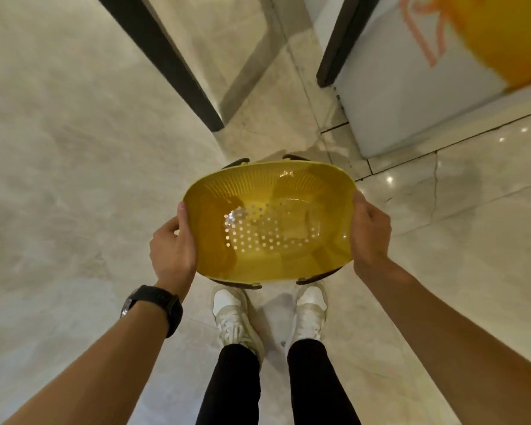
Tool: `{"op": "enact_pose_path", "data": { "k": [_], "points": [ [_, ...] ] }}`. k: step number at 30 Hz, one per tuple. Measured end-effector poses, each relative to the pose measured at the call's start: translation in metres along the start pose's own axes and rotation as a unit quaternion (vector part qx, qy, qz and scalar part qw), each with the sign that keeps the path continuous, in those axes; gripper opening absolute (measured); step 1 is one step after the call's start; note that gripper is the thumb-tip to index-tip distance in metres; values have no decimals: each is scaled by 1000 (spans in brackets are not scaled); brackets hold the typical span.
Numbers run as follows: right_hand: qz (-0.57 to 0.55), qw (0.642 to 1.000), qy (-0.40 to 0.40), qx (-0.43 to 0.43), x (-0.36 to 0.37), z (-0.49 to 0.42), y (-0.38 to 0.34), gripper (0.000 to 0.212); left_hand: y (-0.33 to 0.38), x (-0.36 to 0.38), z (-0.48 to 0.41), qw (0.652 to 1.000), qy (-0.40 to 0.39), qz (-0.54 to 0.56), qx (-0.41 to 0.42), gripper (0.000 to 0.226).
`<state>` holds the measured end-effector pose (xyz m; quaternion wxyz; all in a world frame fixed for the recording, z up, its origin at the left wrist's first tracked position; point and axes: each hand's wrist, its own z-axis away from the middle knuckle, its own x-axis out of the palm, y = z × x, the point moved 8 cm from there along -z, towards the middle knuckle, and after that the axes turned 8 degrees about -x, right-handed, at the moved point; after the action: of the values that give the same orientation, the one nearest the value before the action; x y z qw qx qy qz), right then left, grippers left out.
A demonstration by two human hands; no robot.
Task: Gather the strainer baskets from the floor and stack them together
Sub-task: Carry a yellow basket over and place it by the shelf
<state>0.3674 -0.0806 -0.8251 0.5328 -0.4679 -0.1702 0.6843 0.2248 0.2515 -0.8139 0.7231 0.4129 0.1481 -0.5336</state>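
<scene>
Above a pale marble floor (74,148), a yellow strainer basket (270,222) sits mid-frame, held over white shoes (236,317); the left hand (172,250) and right hand (370,231) grasp opposite rims, fingers (183,216) curled over the edges.

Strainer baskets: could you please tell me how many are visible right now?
1. A yellow strainer basket is held above the floor, the left hand on one short end, the right hand on the other. More could be nested beneath it; I cannot tell.

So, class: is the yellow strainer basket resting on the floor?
No, both the left hand and right hand hold the yellow strainer basket up above the shoes.
</scene>
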Motion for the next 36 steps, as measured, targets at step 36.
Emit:
{"op": "enact_pose_path", "data": {
  "k": [36],
  "points": [
    [-290, 842, 400, 216, -469, 268, 84, 50, 208, 131, 488, 828, -275, -248, 421, 63]
  ]
}}
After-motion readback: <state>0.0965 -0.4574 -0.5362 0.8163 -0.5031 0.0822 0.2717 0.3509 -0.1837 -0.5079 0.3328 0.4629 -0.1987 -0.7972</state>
